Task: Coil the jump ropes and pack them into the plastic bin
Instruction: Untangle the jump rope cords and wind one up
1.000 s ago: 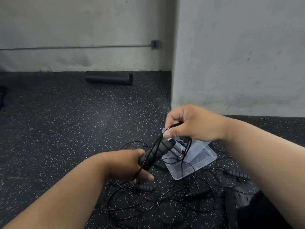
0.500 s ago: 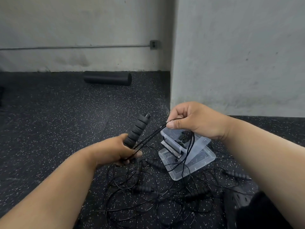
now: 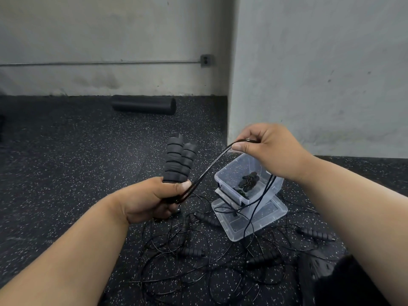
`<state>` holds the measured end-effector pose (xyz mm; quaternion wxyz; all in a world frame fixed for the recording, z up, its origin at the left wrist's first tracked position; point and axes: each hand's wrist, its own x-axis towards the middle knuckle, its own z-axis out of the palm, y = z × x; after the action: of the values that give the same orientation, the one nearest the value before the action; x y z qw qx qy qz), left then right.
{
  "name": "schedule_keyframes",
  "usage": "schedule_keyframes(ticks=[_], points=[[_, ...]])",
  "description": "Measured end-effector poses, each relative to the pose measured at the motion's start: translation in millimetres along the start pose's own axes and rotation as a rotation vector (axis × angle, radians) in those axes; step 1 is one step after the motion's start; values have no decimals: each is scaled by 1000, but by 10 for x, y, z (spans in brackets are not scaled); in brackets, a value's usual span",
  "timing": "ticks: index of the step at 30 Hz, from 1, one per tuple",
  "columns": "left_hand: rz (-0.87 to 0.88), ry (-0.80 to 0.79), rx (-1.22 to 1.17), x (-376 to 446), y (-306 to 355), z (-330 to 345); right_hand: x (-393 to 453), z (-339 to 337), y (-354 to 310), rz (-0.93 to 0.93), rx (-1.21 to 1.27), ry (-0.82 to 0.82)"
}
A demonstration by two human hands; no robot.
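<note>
Gym or fitness room, probably a corner of one. Evidence: black rubber flooring [image 3: 66,173] flecked with white; a black foam roller [image 3: 144,104] lying against a bare painted wall [image 3: 110,29]; surface-mounted conduit [image 3: 99,62] running to an outlet box [image 3: 206,60]; tangled jump ropes [image 3: 198,257] on the floor.

I see ribbed matt foam handles [image 3: 178,161], thin glossy black cord [image 3: 207,171], a clear smooth plastic bin [image 3: 229,173] on its clear lid [image 3: 265,219]. Floor [image 3: 66,162] looks like rough speckled rubber, walls [image 3: 320,62] matt painted concrete, roller [image 3: 143,104] matt foam.
</note>
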<state>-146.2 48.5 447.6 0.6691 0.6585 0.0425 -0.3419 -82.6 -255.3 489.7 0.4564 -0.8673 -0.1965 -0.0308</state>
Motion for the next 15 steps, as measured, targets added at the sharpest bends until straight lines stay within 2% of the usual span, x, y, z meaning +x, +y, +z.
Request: schedule_keyframes(ticks=[4,10,15], points=[[18,5,-40,-20,12,-14,2,-24,30,26,14,-23],[-14,103,405,-70,-9,150,-87,7,-117,-81,-5,-88],[39,251,784,-2,-61,356,-129,43,-213,-174,-70,-134]])
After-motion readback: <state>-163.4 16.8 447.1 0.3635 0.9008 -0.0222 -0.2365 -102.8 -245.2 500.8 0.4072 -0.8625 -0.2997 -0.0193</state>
